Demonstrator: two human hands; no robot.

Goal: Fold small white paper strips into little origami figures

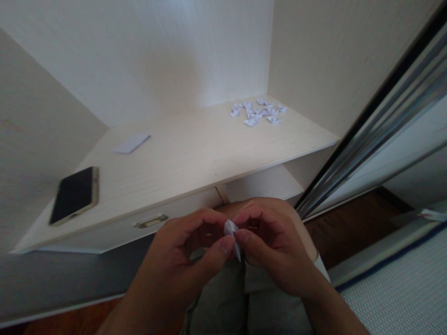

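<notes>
A small piece of folded white paper (230,228) is pinched between both hands above the lap, in front of the shelf edge. My left hand (195,246) grips its left side between thumb and fingers. On the other side, my right hand (268,244) is closed on it, its thumb pressed close to the left thumb. Part of the paper is hidden behind the fingertips. Several small folded paper pieces (258,111) lie in a loose cluster at the shelf's back right corner. Farther left on the shelf rests a flat white slip of paper (132,144).
A smartphone (75,193) lies at the left end of the white shelf (181,158). Below the shelf are a drawer with a metal handle (151,221) and an open compartment (260,182). A metal sliding-door frame (370,116) stands at the right, near a woven mat (401,279).
</notes>
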